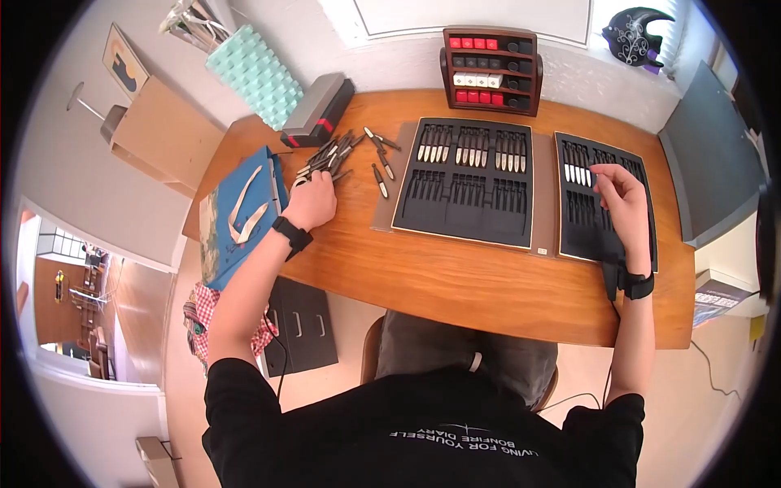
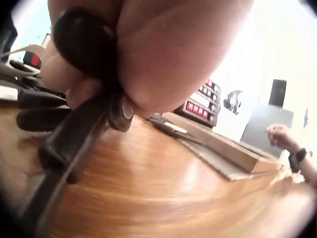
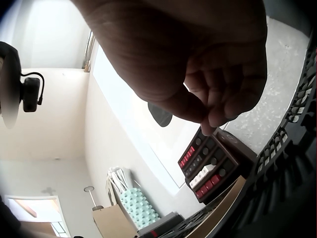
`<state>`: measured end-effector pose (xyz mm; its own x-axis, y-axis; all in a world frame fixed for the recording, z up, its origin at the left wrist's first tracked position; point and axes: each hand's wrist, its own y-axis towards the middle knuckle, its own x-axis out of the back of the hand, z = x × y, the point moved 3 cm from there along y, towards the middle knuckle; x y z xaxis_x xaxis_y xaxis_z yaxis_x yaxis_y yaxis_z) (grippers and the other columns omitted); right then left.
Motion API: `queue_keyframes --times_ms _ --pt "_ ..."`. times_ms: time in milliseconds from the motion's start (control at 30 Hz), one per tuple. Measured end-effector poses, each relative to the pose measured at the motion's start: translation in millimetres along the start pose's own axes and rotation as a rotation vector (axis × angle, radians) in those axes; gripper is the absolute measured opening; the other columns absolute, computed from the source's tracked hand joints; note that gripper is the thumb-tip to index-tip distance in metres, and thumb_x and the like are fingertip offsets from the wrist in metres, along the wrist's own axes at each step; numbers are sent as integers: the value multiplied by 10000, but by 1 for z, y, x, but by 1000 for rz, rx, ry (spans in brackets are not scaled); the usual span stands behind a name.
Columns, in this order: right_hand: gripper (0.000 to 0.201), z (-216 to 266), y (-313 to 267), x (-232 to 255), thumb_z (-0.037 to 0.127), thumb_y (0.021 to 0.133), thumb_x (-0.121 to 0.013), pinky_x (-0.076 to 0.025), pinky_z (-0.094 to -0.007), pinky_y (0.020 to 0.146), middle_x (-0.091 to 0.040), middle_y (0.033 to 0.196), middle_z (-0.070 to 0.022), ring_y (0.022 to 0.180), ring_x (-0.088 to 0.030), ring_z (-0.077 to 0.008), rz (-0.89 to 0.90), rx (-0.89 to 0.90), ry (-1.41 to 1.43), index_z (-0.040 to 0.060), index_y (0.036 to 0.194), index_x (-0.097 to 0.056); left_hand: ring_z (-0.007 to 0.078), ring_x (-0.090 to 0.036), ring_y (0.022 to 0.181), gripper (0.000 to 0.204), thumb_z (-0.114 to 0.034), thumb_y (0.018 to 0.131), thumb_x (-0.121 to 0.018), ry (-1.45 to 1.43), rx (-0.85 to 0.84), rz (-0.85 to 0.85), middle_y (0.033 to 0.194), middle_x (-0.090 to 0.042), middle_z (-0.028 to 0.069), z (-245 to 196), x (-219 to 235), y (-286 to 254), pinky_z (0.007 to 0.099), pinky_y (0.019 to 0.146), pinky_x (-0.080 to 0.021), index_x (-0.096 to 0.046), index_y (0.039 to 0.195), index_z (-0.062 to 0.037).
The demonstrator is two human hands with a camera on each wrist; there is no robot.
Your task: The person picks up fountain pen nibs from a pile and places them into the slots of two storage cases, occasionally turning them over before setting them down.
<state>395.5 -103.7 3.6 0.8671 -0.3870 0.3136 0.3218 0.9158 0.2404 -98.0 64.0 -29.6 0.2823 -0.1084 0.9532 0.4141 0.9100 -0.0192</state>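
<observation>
My left hand (image 1: 312,201) reaches into a pile of dark, pen-like sticks (image 1: 335,150) on the left of the desk. In the left wrist view its fingers and thumb grip dark sticks (image 2: 81,126) with rounded ends. Loose ones with pale ends (image 1: 381,180) lie just right of the pile. Over the smaller right black tray (image 1: 579,236) hovers my right hand (image 1: 625,199), fingers loosely curled, thumb near the fingertips. Nothing shows between them in the right wrist view. Beside its fingertips, a row of white-ended sticks (image 1: 576,167) sits in the tray slots.
A large black tray (image 1: 464,220) holds three upper groups of sticks above slotted lower rows. Behind it stands a brown rack (image 1: 533,77) of red, black and white cubes. A blue bag (image 1: 236,199) and a grey box (image 1: 313,106) flank the pile; a grey panel (image 1: 712,154) stands far right.
</observation>
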Motion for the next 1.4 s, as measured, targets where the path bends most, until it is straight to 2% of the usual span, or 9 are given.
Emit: queue_keyframes --times_ms 200,367,500,533,633,667,867,1167,1400 --pt "173 1 -1 -1 73 928 -529 -387 -184 558 -592 760 33 664 -508 -24 3 -7 -41 32 1028 -665 367 -666 719 237 -206 904 -489 -77 -52 -49 830 -615 230 3 1 8 450 595 -542 -467 940 27" --pt "179 8 -4 -3 65 924 -525 -411 -192 587 -598 764 27 716 -543 -31 16 11 -37 27 1029 -665 454 -577 702 306 -263 971 -471 -498 -64 -64 784 -598 275 -9 18 -4 500 638 -457 -420 952 38" --pt "187 13 -6 -6 63 926 -516 -396 -193 577 -593 753 23 668 -499 -32 35 17 -54 28 1031 -666 300 -575 643 305 -265 993 -471 -709 44 6 738 -590 200 -23 35 -17 407 586 -451 -427 952 34" --pt "186 11 -5 -6 64 924 -518 -394 -193 575 -592 751 23 665 -498 -32 40 16 -53 27 1030 -667 173 -536 613 273 -258 1001 -468 -785 11 -38 721 -567 104 -27 37 -17 328 551 -435 -440 967 12" --pt "182 15 -7 -9 67 918 -526 -393 -193 571 -588 744 21 659 -497 -33 33 -5 -69 23 1023 -668 243 -589 642 251 -244 999 -474 -1063 -24 -141 726 -565 106 -48 49 -19 376 601 -455 -447 1009 6" --pt "179 14 -7 -8 67 918 -528 -396 -195 570 -588 743 20 659 -501 -34 32 -7 -75 21 1019 -668 97 -515 589 219 -257 1012 -458 -1256 -20 -109 713 -486 7 -58 51 -15 287 532 -425 -455 942 -49" --pt "169 -4 4 -3 67 911 -539 -433 -199 591 -610 765 18 669 -534 -48 1 4 -28 11 1002 -669 73 -441 515 297 -318 1025 -432 -1880 -143 -217 632 -427 -15 -119 81 24 212 437 -345 -411 814 -109" --pt "195 73 -15 -136 184 916 -628 -443 -195 559 -676 840 -35 625 -529 -42 468 -190 241 0 982 -630 77 -420 516 303 -314 1031 -419 -2070 -74 -346 669 -431 -13 -151 58 40 226 457 -361 -403 816 -100" --pt "195 66 -7 -198 127 879 -670 -499 -236 686 -675 839 -46 755 -614 -93 625 -46 127 -42 962 -619 73 -444 534 275 -279 1031 -420 -2085 -49 -341 681 -452 -6 -156 58 31 223 459 -364 -415 838 -83"
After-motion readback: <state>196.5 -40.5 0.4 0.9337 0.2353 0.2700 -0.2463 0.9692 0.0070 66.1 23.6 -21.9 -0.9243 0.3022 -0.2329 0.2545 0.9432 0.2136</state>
